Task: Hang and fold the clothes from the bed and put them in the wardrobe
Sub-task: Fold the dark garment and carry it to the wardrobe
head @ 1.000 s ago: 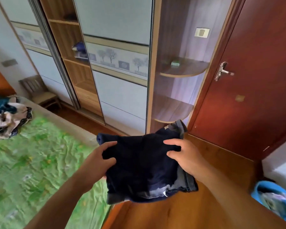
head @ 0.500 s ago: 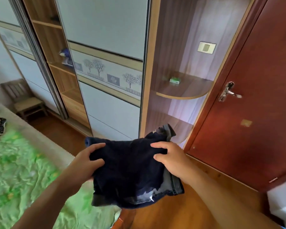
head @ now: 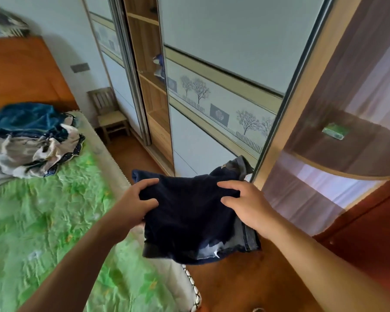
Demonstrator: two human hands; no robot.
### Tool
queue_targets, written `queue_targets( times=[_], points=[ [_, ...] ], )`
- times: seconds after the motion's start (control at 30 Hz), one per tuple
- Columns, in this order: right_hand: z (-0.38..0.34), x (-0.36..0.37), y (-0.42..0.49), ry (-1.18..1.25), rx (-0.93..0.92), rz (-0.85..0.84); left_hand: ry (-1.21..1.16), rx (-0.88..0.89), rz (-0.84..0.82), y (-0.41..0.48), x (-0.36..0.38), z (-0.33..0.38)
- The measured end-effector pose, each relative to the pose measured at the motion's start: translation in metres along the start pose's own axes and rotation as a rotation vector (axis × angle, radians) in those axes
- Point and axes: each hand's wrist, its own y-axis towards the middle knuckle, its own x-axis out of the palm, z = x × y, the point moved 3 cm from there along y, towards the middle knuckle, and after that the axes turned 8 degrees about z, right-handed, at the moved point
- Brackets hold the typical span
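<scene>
Folded dark navy garment point(head: 189, 217) held up in the air just past the side edge of the bed point(head: 43, 221), above the wooden floor point(head: 245, 284). Grey denim layer point(head: 249, 238) showing beneath it on the side away from the bed, with another denim corner sticking up at the far end.

Gripped on the bed side by the left hand point(head: 131, 208), digits curled onto the dark cloth. Gripped on the side away from the bed by the right hand point(head: 248, 206), fingers bent down onto the top of the fold. Both forearms reaching in from below, the left one over the bed's green crumpled sheet.

Loose pile of clothes point(head: 32, 140) lying on the bed near its orange wooden headboard point(head: 20, 70), blue fabric on top, pale patterned fabric under it.

Across the strip of floor from the bed, the wardrobe point(head: 223, 75): pale sliding doors with a band of tree pictures, and between them an open section of wooden shelves point(head: 151, 91) with something blue on one shelf, too blurred to identify.

Small wooden chair point(head: 109, 113) standing beside the head end of the bed, against the wardrobe. Farther from the bed, past the wardrobe's end, rounded corner shelves point(head: 347, 154) with a small green box point(head: 333, 131) on the upper one, then a red-brown door point(head: 369, 233).
</scene>
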Motion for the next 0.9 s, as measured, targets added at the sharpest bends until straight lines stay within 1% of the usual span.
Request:
queue_targets(
  times=[0.17,0.37,0.5,0.73,0.9],
  points=[
    [-0.010,0.017,0.060,-0.042,-0.084,-0.115,-0.003,-0.048,0.145,0.029,-0.011,0.001],
    [-0.020,0.019,0.132,-0.060,-0.217,-0.227,-0.042,-0.103,0.278,0.058,0.001,0.018],
    [-0.029,0.022,0.173,-0.056,-0.264,-0.290,-0.061,-0.125,0.366,0.071,0.003,0.027],
    [-0.051,0.060,0.227,-0.031,-0.288,-0.402,-0.091,-0.198,0.459,0.099,-0.019,0.019],
    [-0.065,0.093,0.284,-0.042,-0.279,-0.410,-0.108,-0.218,0.461,0.165,-0.037,0.020]
  ],
)
